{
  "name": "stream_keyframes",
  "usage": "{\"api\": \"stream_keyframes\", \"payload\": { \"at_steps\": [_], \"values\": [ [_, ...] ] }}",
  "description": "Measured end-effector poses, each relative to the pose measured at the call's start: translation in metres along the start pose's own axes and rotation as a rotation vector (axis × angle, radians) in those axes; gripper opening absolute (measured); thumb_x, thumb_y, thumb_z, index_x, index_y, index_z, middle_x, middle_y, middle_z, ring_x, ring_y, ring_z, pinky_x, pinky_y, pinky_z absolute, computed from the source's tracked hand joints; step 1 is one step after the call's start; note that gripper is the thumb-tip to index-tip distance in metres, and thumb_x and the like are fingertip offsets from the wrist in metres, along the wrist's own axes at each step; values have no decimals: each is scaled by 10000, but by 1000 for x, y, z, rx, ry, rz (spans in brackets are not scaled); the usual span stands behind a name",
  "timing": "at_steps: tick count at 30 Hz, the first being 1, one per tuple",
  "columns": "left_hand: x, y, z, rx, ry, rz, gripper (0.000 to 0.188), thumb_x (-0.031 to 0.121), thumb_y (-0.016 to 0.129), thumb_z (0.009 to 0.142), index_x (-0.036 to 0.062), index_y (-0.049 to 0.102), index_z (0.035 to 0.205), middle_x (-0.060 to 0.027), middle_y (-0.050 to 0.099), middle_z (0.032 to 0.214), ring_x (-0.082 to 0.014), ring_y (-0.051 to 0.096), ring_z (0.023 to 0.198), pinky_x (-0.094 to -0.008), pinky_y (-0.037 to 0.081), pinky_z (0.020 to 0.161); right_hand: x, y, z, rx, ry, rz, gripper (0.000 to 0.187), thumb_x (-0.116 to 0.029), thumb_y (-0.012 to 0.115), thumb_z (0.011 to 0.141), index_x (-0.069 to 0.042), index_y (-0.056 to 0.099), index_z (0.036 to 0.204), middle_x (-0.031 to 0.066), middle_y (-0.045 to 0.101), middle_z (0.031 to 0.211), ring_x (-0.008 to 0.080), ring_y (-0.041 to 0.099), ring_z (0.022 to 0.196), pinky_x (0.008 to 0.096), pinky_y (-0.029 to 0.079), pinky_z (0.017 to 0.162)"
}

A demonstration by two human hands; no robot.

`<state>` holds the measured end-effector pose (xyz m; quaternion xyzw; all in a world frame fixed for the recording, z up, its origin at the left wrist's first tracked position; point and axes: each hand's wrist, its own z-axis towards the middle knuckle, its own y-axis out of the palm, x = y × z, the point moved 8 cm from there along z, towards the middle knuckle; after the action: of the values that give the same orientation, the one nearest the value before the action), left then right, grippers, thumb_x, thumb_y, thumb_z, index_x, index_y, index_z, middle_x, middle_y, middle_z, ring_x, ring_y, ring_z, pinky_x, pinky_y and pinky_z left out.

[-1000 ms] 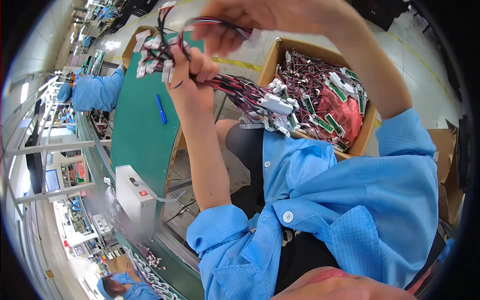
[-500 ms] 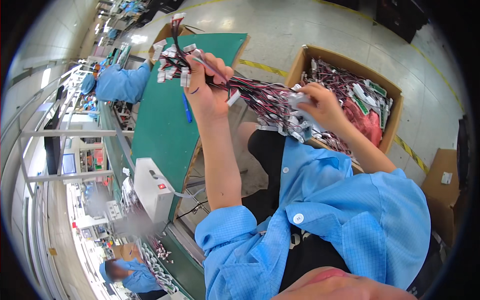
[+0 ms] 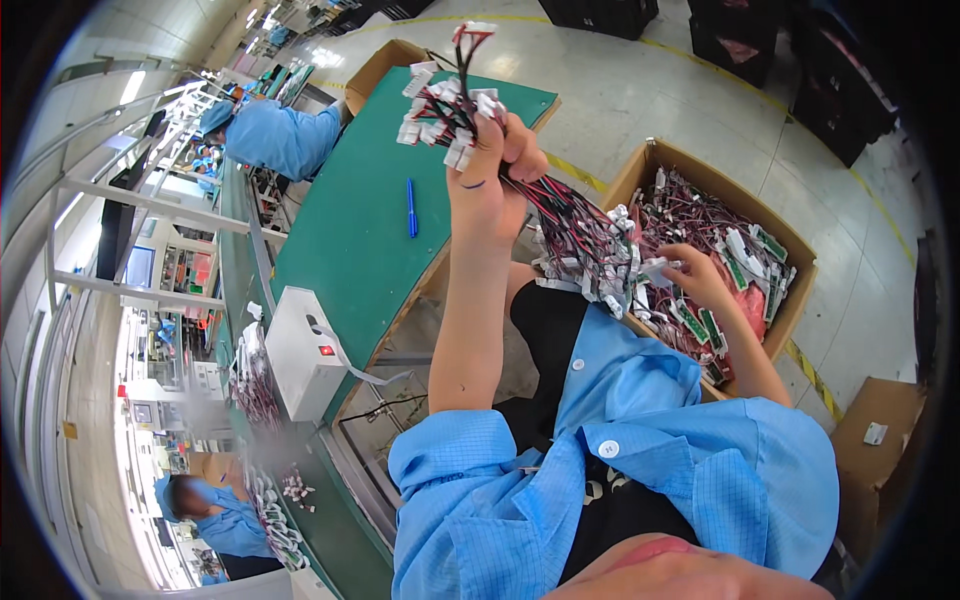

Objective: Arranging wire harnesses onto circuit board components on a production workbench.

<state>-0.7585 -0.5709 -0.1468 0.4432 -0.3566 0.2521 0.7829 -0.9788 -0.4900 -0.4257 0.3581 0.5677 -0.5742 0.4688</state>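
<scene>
My right hand (image 3: 693, 278) dropped lower into the cardboard box (image 3: 640, 170), fingers pinching a white connector (image 3: 655, 270) there. Left hand (image 3: 490, 175) raised, fist closed around the wire harness bundle (image 3: 560, 220), connectors fanned above it. Blue pen (image 3: 411, 207) on the desk (image 3: 350, 250), left of that fist.

A single view, from a fisheye camera worn on the person's head, looks steeply down the blue smock to the lap, close in. It faces forward over the green tabletop (image 3: 350, 230) on the left and the cardboard box (image 3: 640, 165) of wire harnesses on the right. Straight edges bow at the dark round rim, where the factory floor and other workers shrink away.
</scene>
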Motion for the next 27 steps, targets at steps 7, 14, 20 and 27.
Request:
{"api": "stream_keyframes", "payload": {
  "at_steps": [7,14,20,27],
  "values": [
    [-15,20,-12,33,-45,44,189,99,694,834,73,508,823,28,426,632,-85,373,499,-246,292,467,-200,-33,55,34,-290,329,290,-115,502,959,9,525,1220,60,607,1055,129,568,1005,274,439,898],
    [-38,23,-27,266,-159,213,262,-47,737,676,84,592,852,44,507,629,-49,440,470,-208,278,417,-293,-13,99,-311,-540,460,407,-238,467,992,-6,474,1325,74,570,1188,124,527,1100,284,390,971],
    [-59,15,-30,156,-337,164,188,37,734,741,75,623,887,21,568,659,-54,462,475,-219,298,409,-292,-11,114,-104,-398,426,326,-212,500,983,29,576,1190,21,638,986,74,560,922,243,440,853],
    [-62,20,-28,108,-208,258,164,96,727,785,83,606,896,31,572,697,-48,490,533,-218,349,452,-295,-33,102,-26,-283,214,265,-116,641,881,50,616,1086,13,625,879,40,541,714,204,441,631]
  ]
}}
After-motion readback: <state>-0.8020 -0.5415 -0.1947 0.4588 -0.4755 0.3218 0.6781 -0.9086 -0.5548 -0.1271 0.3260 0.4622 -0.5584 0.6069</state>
